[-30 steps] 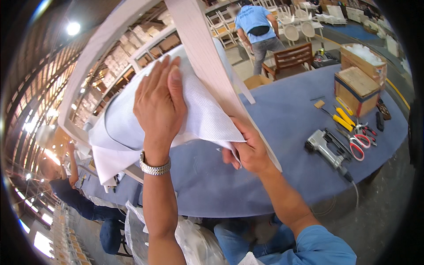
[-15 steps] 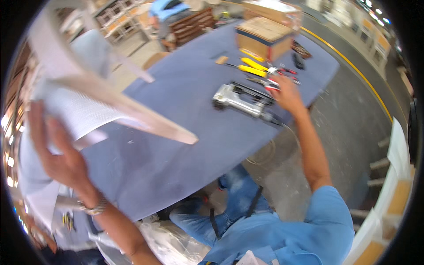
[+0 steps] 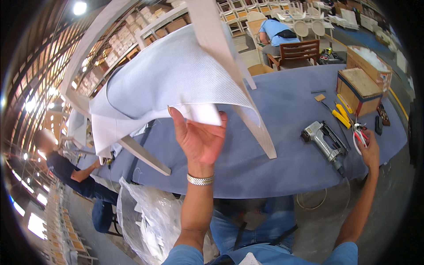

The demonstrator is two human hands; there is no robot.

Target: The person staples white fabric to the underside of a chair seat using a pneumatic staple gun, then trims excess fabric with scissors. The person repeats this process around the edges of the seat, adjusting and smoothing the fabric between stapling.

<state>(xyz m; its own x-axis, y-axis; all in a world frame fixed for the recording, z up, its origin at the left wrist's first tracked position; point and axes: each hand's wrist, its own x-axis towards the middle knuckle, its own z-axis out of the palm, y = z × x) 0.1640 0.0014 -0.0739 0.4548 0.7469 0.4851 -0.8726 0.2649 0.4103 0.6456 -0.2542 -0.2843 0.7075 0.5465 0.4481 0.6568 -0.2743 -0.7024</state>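
A pale wooden chair frame (image 3: 258, 132) lies tipped on the blue-grey covered table, with light mesh fabric (image 3: 168, 75) draped over its seat. My left hand (image 3: 201, 141), palm toward me and thumb apart, grips a white loose flap (image 3: 205, 114) at the fabric's near edge. The flap hides most of its fingers. At the right end of the table, my right hand (image 3: 370, 152) is closed around red-handled pliers (image 3: 360, 134). Just left of it lies a silver staple gun (image 3: 324, 139) with its hose attached. Beside the pliers are yellow-handled tools (image 3: 341, 115).
Cardboard boxes (image 3: 360, 88) stand at the table's far right, near a small black object (image 3: 378, 125). A clear plastic bag (image 3: 145, 216) fills the space below the table's near edge. A person (image 3: 73, 172) works at the left; another (image 3: 278, 35) bends beyond a brown chair (image 3: 300, 54).
My view has swung left and up. My left hand has gone from beside the chair to the fabric's edge. My right hand now has the pliers slightly raised.
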